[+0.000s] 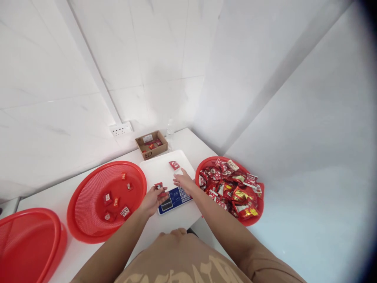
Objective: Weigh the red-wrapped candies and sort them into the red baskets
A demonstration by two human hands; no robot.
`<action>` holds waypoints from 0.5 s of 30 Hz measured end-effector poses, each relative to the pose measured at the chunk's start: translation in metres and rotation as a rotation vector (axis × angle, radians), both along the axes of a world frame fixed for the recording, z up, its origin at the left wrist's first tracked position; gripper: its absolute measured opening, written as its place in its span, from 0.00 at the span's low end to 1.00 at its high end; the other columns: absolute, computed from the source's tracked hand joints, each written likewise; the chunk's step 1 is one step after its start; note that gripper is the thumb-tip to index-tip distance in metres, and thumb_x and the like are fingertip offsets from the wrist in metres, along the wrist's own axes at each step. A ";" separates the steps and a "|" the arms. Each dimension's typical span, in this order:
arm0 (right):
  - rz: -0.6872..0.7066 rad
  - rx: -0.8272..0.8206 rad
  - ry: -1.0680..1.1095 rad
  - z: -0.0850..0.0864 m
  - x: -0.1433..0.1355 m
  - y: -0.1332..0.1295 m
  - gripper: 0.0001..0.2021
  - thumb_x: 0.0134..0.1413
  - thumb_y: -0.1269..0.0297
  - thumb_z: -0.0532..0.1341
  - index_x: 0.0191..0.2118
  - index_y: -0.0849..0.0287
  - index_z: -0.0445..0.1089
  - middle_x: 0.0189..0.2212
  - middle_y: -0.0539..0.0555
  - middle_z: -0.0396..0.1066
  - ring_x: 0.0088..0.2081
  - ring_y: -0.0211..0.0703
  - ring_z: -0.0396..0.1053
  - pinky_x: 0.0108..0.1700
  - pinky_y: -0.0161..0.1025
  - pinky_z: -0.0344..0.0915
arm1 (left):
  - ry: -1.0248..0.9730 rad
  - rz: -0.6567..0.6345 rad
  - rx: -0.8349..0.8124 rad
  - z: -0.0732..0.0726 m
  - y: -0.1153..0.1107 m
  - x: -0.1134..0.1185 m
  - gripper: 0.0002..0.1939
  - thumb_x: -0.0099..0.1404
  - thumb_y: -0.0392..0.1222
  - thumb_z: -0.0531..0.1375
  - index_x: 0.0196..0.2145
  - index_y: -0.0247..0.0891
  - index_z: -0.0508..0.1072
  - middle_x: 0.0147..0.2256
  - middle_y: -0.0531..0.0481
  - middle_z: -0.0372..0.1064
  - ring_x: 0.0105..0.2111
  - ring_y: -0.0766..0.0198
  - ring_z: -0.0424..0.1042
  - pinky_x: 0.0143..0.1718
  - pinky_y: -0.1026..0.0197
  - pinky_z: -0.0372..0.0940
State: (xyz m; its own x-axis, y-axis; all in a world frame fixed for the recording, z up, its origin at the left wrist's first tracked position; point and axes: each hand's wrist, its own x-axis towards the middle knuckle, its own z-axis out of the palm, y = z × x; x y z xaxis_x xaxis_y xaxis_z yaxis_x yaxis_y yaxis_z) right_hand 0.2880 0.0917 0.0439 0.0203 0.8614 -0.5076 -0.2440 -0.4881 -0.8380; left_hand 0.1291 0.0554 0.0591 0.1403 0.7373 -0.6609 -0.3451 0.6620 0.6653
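My left hand [153, 200] holds a small red packet [159, 186] over the front left of a white scale [153, 169] with a blue keypad panel [176, 199]. Fingers slightly apart, my right hand [183, 181] hovers over the scale's right side, above the keys, and nothing shows in it. Another red packet [174, 165] lies on the scale's white plate, just beyond my right hand. To the right stands a red basket [203, 162] heaped with red and gold packets [232, 186].
A red mesh basket [88, 192] with several small packets is left of the scale. Another red basket [32, 243] sits at the lower left. Behind the scale are an open cardboard box [156, 151] and a clear bottle [170, 129], near the wall.
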 end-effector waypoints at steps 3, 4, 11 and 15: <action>0.287 0.096 -0.073 -0.007 -0.002 -0.016 0.19 0.45 0.60 0.64 0.46 0.55 0.67 0.38 0.53 0.70 0.36 0.39 0.70 0.38 0.38 0.69 | 0.079 -0.257 0.099 -0.002 -0.006 -0.001 0.10 0.59 0.36 0.60 0.40 0.37 0.65 0.35 0.48 0.70 0.27 0.69 0.72 0.33 0.63 0.68; 0.379 0.142 -0.094 -0.010 -0.003 -0.022 0.15 0.45 0.60 0.64 0.41 0.56 0.69 0.35 0.52 0.71 0.34 0.39 0.70 0.36 0.37 0.68 | 0.130 -0.325 0.137 -0.003 -0.009 0.001 0.12 0.58 0.38 0.61 0.40 0.37 0.65 0.32 0.49 0.70 0.26 0.70 0.71 0.31 0.64 0.67; 0.235 0.142 -0.069 -0.016 -0.005 -0.029 0.12 0.39 0.63 0.66 0.34 0.58 0.69 0.26 0.47 0.69 0.27 0.34 0.67 0.33 0.35 0.66 | 0.364 -0.342 0.305 -0.007 -0.007 0.014 0.14 0.58 0.44 0.61 0.39 0.39 0.63 0.21 0.57 0.67 0.18 0.71 0.64 0.22 0.68 0.60; -0.013 0.169 -0.188 -0.018 0.020 -0.013 0.17 0.48 0.60 0.60 0.45 0.58 0.66 0.35 0.52 0.71 0.34 0.37 0.70 0.40 0.37 0.67 | 0.248 -0.223 0.278 -0.003 0.014 0.008 0.30 0.56 0.46 0.63 0.54 0.40 0.57 0.35 0.48 0.72 0.27 0.67 0.72 0.33 0.62 0.67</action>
